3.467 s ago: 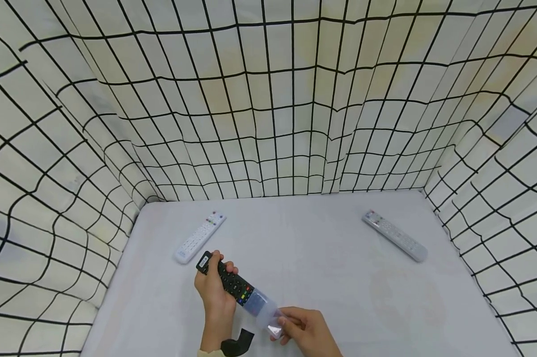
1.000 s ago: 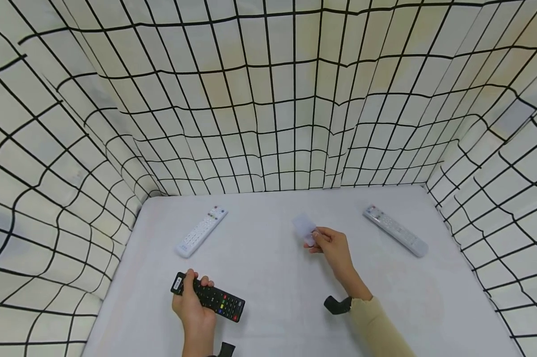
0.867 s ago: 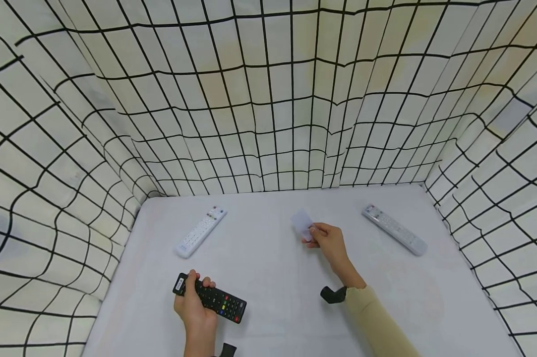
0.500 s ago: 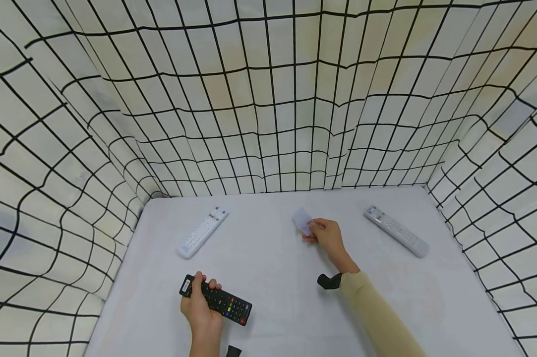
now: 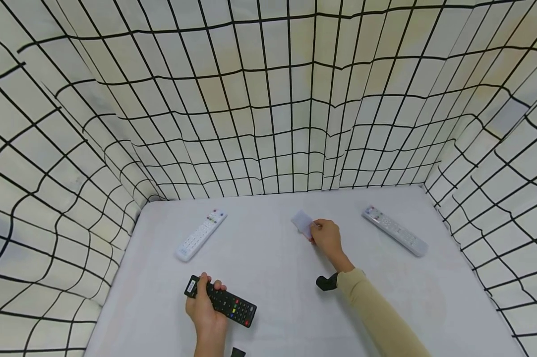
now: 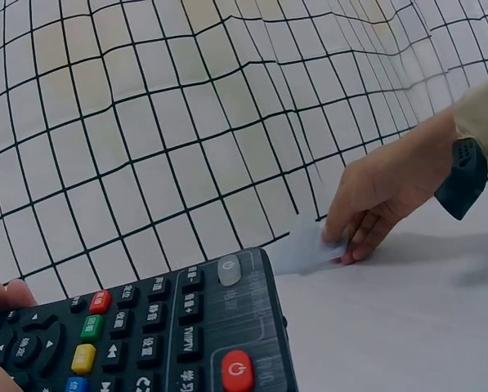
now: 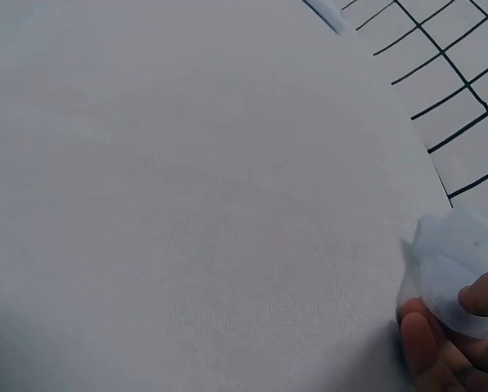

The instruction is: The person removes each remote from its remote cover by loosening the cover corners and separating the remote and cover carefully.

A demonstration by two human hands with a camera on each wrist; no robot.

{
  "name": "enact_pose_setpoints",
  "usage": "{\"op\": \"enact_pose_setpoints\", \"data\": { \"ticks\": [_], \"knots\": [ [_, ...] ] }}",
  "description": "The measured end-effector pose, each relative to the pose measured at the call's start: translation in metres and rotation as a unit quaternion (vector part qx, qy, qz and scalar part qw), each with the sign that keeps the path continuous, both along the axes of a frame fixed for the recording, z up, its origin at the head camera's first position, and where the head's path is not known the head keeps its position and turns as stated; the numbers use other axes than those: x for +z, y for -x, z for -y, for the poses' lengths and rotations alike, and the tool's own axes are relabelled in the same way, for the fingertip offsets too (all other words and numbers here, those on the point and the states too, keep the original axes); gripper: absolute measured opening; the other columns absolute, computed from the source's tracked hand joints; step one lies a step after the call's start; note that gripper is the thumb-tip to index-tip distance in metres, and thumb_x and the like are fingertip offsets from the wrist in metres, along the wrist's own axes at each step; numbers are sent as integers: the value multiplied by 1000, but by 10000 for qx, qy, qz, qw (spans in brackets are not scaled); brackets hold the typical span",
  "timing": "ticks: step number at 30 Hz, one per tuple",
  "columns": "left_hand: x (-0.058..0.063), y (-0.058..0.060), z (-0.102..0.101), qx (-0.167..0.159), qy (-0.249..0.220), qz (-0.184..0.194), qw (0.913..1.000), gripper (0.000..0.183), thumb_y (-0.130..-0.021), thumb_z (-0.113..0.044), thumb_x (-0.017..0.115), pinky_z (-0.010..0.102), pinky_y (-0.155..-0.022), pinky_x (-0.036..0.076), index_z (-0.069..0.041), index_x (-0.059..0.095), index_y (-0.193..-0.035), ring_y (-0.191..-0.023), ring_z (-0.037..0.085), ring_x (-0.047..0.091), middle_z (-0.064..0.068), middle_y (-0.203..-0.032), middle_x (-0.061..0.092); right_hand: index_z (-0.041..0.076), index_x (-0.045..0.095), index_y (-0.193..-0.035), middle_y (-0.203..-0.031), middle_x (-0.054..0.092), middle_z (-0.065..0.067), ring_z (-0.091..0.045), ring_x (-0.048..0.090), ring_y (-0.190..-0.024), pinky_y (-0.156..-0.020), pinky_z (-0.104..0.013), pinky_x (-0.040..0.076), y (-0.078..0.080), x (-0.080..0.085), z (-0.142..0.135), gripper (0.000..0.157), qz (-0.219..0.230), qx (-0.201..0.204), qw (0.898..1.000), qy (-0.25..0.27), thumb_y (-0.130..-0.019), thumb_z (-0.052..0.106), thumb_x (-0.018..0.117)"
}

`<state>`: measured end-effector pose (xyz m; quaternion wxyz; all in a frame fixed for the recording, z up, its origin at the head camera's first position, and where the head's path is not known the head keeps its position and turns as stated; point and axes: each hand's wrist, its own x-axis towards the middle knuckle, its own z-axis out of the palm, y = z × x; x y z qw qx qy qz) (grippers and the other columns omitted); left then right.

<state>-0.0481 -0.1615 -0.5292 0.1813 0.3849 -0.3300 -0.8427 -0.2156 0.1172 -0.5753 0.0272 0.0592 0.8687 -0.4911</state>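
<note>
A black remote control [image 5: 230, 305] with coloured buttons is gripped in my left hand [image 5: 208, 315], thumb across its top face. It fills the lower part of the left wrist view, where its red power button [image 6: 237, 371] shows. My right hand [image 5: 328, 240] is at the far middle of the table, pinching a translucent plastic sleeve [image 5: 301, 222] between thumb and fingers. In the right wrist view the crumpled sleeve [image 7: 452, 269] is by the fingertips, low and close to the table surface; whether it touches the cloth is hard to tell.
On the left lies a white remote control [image 5: 201, 235]. A second pale remote control [image 5: 395, 230], seemingly in a clear cover, lies at the right. White walls with a black grid [image 5: 272, 124] rise behind and beside the white table [image 5: 277, 277].
The sleeve has come off the black remote; my right hand has carried it forward to the table's far middle and lowered it. My left hand still holds the remote, now nearer the front.
</note>
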Motion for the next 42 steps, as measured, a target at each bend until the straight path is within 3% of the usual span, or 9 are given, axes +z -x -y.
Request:
{"op": "enact_pose_setpoints", "data": {
  "ticks": [5, 8, 12, 33, 42],
  "knots": [
    [0, 1, -7, -96, 115, 5, 9999, 24, -102, -25, 69, 24, -64, 57, -10, 54, -112, -63, 7, 61, -4, -90, 62, -3, 77, -111, -98, 78, -18, -24, 69, -78, -66, -36, 55, -3, 2, 2, 25, -524, 11, 9945, -911, -98, 14, 64],
    [1, 1, -12, -171, 211, 28, 9996, 24, -103, -26, 69, 23, -64, 57, -10, 54, -112, -63, 6, 62, -5, -89, 62, -3, 77, -109, -107, 78, -22, -31, 73, -92, -77, -45, 59, -6, 4, 2, 24, -639, 15, 9928, -1008, -97, 12, 63],
    [1, 1, -19, -361, 309, 36, 9989, 24, -104, -27, 67, 23, -64, 57, -11, 52, -114, -64, 6, 62, -6, -90, 60, -5, 75, -109, -108, 77, -23, -36, 73, -98, -82, -49, 59, -9, 6, 2, 24, -653, 34, 9928, -1004, -97, 11, 62],
    [9, 18, -54, -1025, 730, -232, 9918, 25, -105, -30, 65, 23, -66, 58, -9, 54, -113, -64, 5, 61, -5, -89, 56, -5, 73, -113, -106, 74, -20, -35, 69, -99, -86, -49, 56, -22, 9, -10, 24, -492, -140, 9922, -1138, -98, 12, 65],
    [16, 32, -60, -1064, 799, -405, 9903, 25, -105, -28, 65, 23, -65, 57, -10, 53, -118, -63, 6, 61, -3, -90, 56, -1, 74, -112, -105, 75, -17, -28, 71, -89, -73, -39, 57, -40, 24, -11, 22, -702, 5, 9933, -919, -99, 15, 67]
  ]
}}
